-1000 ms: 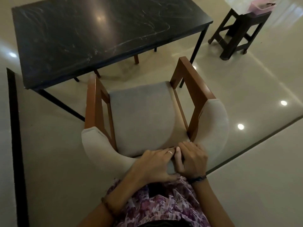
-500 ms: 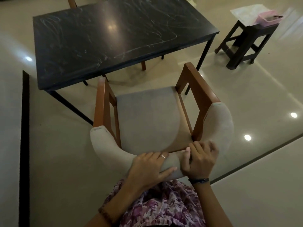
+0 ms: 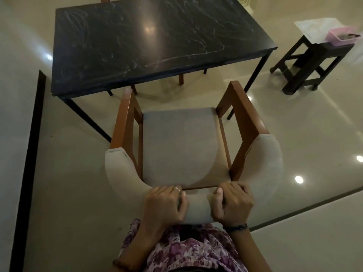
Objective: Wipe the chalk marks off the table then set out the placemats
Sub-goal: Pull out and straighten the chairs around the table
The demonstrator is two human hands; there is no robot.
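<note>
Both hands hold the padded backrest of the chair (image 3: 182, 146): the left hand (image 3: 163, 205) has its fingers curled over the top edge with the thumb behind, and the right hand (image 3: 231, 205) has its grip closed on the same rail just beside it. The chair stands apart from the counter (image 3: 153, 42), whose dark top carries chalk marks (image 3: 198, 44) over nearly all its surface, so the wiping is not yet done.

The step in hand seems to be moving the chair away for free access. To do it well, I think the person should lift or pull evenly with both hands, so the legs do not drag on the glossy floor (image 3: 74, 193) or hit the counter leg.

On the dark stool (image 3: 306, 65) at the far right lies a pale flat sheet (image 3: 316, 28), maybe the placemats, and a pink basket (image 3: 341, 36); something dark is inside, but I cannot tell what.
</note>
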